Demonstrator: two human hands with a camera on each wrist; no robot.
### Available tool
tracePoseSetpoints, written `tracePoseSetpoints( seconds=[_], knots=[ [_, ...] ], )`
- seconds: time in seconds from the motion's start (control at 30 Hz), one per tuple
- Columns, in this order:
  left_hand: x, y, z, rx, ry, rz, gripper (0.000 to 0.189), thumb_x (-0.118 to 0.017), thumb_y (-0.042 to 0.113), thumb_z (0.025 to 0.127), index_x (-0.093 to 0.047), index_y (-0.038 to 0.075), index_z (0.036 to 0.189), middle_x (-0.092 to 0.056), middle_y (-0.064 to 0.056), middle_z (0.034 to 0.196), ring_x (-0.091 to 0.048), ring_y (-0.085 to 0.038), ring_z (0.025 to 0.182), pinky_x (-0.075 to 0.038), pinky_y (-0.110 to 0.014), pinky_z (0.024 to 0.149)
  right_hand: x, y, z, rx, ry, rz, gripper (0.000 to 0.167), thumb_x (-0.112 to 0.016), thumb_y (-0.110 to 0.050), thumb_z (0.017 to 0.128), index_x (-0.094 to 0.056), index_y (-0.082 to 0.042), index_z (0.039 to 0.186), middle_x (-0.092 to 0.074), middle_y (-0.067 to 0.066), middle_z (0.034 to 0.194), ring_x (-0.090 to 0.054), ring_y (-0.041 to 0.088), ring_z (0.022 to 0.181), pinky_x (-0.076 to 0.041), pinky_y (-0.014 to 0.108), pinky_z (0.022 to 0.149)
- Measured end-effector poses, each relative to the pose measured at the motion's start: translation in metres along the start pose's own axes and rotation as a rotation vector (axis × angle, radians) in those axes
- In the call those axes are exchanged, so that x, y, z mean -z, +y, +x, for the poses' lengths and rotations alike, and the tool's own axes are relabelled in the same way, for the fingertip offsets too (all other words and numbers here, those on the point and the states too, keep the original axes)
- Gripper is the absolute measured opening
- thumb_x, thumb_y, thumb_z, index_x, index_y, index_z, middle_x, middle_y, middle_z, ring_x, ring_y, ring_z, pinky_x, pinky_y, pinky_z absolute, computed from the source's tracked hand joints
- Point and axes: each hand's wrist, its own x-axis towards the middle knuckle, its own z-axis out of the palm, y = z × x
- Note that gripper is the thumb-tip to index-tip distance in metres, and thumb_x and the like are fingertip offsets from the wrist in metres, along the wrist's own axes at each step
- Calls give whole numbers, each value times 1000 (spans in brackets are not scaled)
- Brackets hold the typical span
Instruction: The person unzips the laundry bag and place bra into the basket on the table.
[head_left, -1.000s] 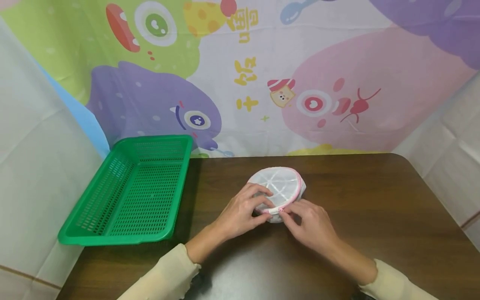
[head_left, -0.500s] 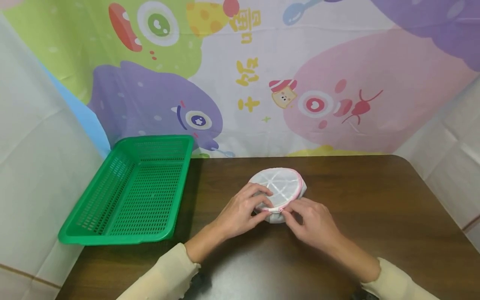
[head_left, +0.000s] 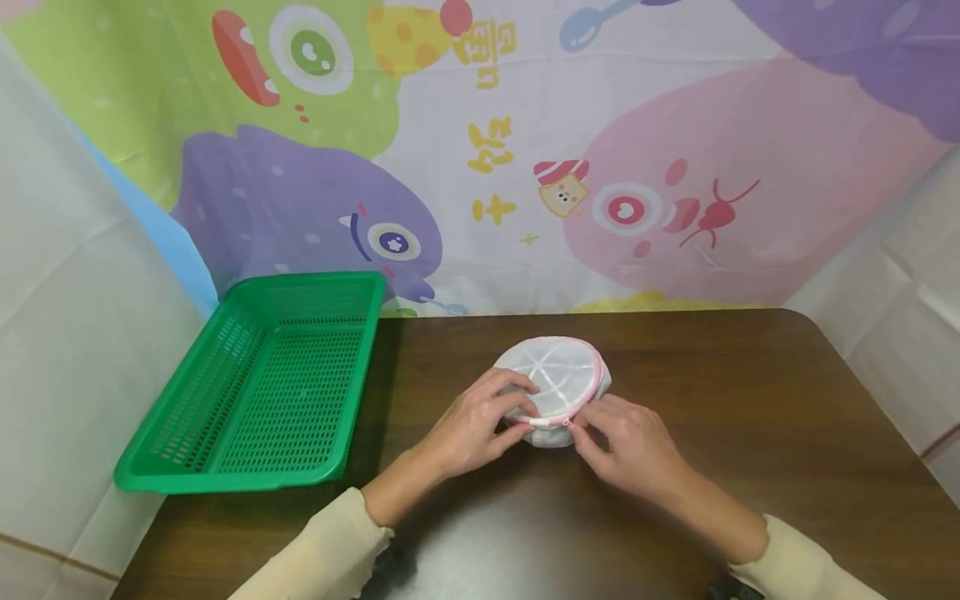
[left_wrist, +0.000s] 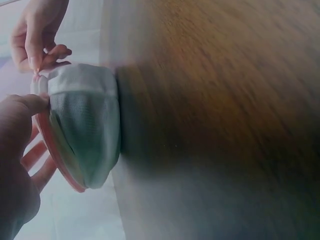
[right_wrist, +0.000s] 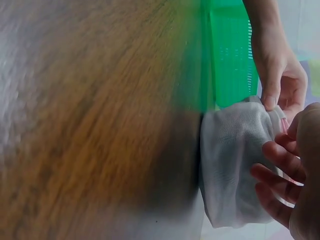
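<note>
My right hand (head_left: 633,437), fingers curled, pinches the zip pull (head_left: 567,422) at the near edge of the round pouch (head_left: 558,371); my left hand (head_left: 476,421) clasps that edge. If its thumb slipped, the pouch could skid on the tabletop (head_left: 712,367) beneath; a caught fold might jam the zip pull. Farther left sits the green basket (head_left: 303,408).

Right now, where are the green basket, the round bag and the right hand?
Green basket (head_left: 300,400), head view: its bare mesh floor.
Round bag (head_left: 558,375), head view: its pale top.
Right hand (head_left: 628,440), head view: back of the hand.
</note>
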Motion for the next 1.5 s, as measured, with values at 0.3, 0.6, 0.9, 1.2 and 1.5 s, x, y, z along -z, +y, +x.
tracePoseSetpoints(
  seconds=[0.3, 0.6, 0.9, 1.2, 1.5],
  knots=[
    [-1, 2, 4, -14, 25, 18, 19, -95, 19, 93, -81, 18, 106, -74, -1, 134, -68, -21, 133, -61, -39, 113, -3, -7, 4, 25, 14, 25, 16, -83, -7, 85, -70, -17, 83, -67, -8, 76, -55, 2, 70, -46, 21, 59],
    [-1, 3, 4, -27, 24, 25, 16, -93, 16, 94, -81, 17, 104, -74, -2, 135, -68, -22, 133, -61, -39, 114, -7, -7, 3, 37, 29, 6, 13, -84, -9, 85, -73, -16, 85, -70, -7, 77, -60, 5, 70, -50, 25, 59],
    [2, 1, 0, -20, -2, 8, 15, -92, 16, 95, -81, 16, 105, -73, -2, 137, -68, -22, 136, -59, -42, 120, -5, -2, 1, 33, 19, -2, 15, -86, -9, 86, -73, -17, 86, -72, -7, 80, -62, 5, 74, -51, 25, 59],
    [1, 1, 1, -13, 34, 17, 16, -93, 16, 94, -81, 17, 104, -74, -1, 134, -69, -20, 133, -61, -38, 115, -5, -5, 3, 57, 35, 45, 16, -84, -6, 84, -71, -16, 86, -70, -7, 78, -60, 4, 73, -50, 22, 61],
    [-2, 5, 7, -41, 71, 27, 16, -94, 20, 93, -80, 17, 99, -76, -1, 130, -71, -20, 128, -63, -38, 113, -9, -9, 4, 70, 39, 53, 16, -83, -6, 85, -70, -16, 86, -68, -9, 77, -58, 3, 73, -48, 22, 62]
  ],
)
